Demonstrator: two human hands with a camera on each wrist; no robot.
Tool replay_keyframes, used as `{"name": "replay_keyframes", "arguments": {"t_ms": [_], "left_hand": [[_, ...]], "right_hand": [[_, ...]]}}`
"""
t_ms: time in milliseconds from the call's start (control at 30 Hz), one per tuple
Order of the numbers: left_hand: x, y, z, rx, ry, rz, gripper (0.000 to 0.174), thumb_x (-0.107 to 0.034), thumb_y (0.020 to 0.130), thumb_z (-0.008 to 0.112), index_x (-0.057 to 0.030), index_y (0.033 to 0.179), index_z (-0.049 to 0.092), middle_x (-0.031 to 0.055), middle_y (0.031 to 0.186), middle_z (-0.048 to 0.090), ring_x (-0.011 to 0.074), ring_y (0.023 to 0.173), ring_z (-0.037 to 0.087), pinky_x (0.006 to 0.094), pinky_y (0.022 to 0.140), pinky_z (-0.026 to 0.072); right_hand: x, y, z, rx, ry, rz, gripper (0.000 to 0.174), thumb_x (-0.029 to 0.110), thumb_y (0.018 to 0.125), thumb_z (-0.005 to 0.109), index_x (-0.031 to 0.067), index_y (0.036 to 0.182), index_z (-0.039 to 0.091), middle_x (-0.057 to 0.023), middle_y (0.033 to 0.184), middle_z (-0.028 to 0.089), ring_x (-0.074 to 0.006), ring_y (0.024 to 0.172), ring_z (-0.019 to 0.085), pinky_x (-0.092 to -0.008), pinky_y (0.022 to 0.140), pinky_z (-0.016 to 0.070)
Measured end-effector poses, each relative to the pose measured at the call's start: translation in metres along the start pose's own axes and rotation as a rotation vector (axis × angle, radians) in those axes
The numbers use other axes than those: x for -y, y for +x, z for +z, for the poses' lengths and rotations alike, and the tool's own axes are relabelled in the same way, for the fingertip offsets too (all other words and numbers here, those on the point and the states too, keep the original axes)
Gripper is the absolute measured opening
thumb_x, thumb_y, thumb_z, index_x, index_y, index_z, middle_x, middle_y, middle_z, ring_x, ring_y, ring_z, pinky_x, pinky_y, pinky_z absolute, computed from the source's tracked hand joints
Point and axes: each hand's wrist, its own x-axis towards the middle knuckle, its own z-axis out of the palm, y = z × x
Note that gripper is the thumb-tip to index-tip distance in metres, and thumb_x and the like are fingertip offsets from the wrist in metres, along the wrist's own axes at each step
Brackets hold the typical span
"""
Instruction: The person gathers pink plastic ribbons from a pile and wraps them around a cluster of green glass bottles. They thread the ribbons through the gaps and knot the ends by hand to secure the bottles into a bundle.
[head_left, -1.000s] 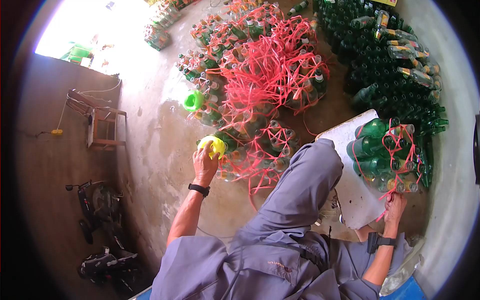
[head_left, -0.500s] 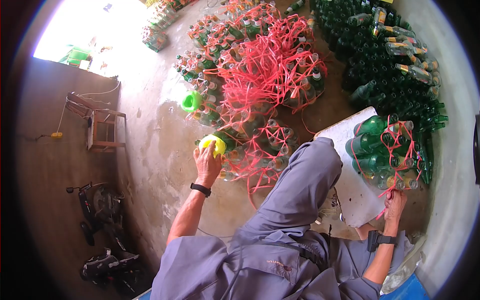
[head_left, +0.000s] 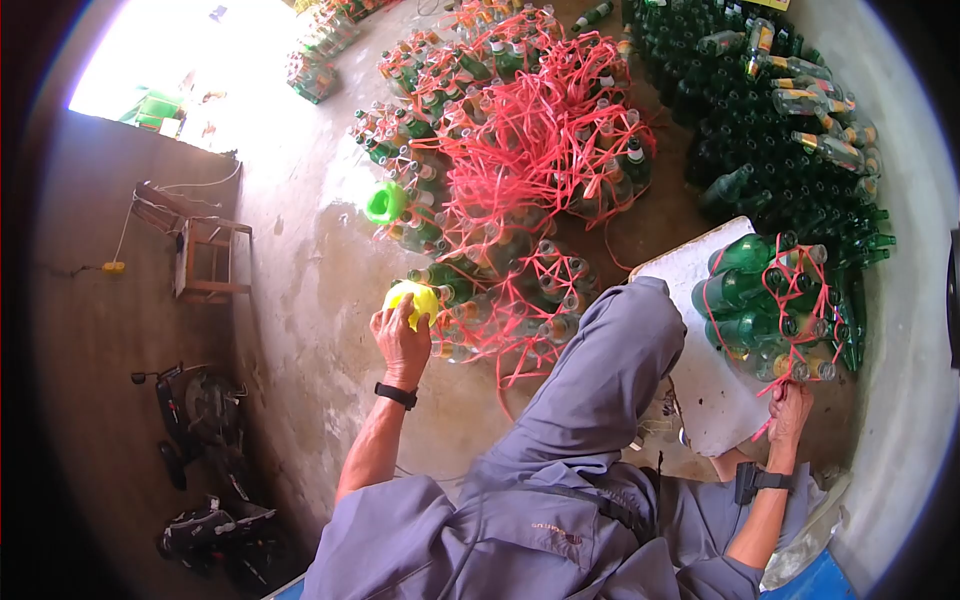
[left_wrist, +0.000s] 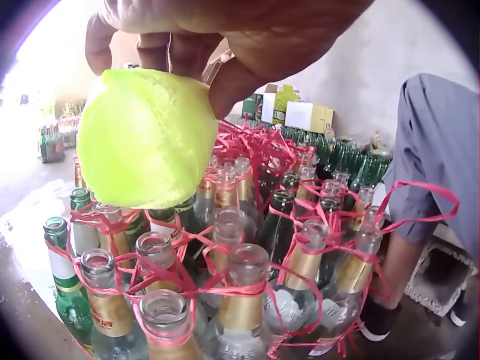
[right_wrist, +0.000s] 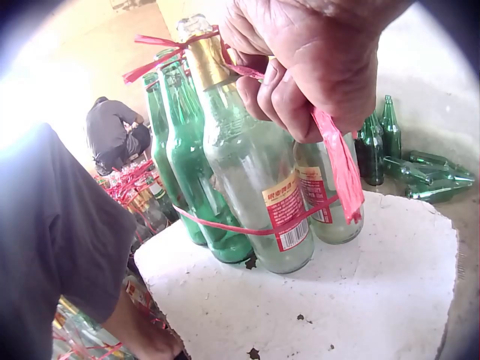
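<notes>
My left hand [head_left: 403, 350] grips a bright yellow, rounded thing [head_left: 415, 303] by its near edge, above bundled bottles. In the left wrist view this yellow thing [left_wrist: 146, 139] hangs from fingers and thumb over the open bottle necks [left_wrist: 161, 315]; its exact kind does not show. At the right, my right hand [head_left: 791, 408] holds the end of a pink plastic strap [right_wrist: 341, 165] in curled fingers, close against a bottle's neck. That strap runs around a bundle of green and clear bottles [right_wrist: 259, 184] standing upright on a white board [right_wrist: 375, 281].
Loose pink straps [head_left: 530, 130] lie heaped over many strapped bottles at the centre. A green ring-like thing [head_left: 385, 202] sits at their left side. Dark green bottles [head_left: 740, 110] crowd along the right wall. A wooden stool [head_left: 212, 255] stands left. Another person [right_wrist: 116, 135] crouches in the background.
My left hand and the yellow thing have shifted slightly left and back towards my body. My right hand stays in place at the strap.
</notes>
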Motion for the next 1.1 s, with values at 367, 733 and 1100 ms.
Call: {"name": "replay_keyframes", "arguments": {"t_ms": [367,733,1100], "left_hand": [[0.0,-0.031,0.024,0.069,-0.081,-0.084,0.052,-0.017,0.073,0.079,-0.0142,0.122,0.061,0.0029,0.088,0.066,0.0271,0.089,0.062,0.0425,0.089,0.0427],[-0.024,-0.029,0.007,0.048,-0.061,-0.126,0.056,-0.017,0.072,0.078,-0.0106,0.124,0.058,0.0156,0.124,0.054,0.036,0.116,0.049,0.0482,0.097,0.0384],[-0.127,0.044,0.01,0.181,-0.661,-0.028,0.033,-0.007,0.079,0.072,-0.0055,0.112,0.065,0.0137,0.109,0.064,0.0334,0.106,0.058,0.0426,0.092,0.0474]], "right_hand": [[0.005,-0.003,0.002,0.019,-0.017,0.012,0.018,0.025,0.097,0.057,0.0106,0.086,0.058,0.0005,0.063,0.053,-0.0025,0.042,0.035,-0.0179,0.035,0.0226],[0.005,-0.003,0.002,0.028,-0.039,0.013,0.02,0.027,0.097,0.058,0.011,0.086,0.057,0.001,0.062,0.053,-0.003,0.041,0.035,-0.019,0.035,0.0224],[0.009,-0.007,0.005,0.002,-0.035,0.064,0.019,0.024,0.096,0.06,0.0086,0.084,0.061,0.0014,0.061,0.053,-0.0034,0.042,0.039,-0.0199,0.035,0.0224]]}}
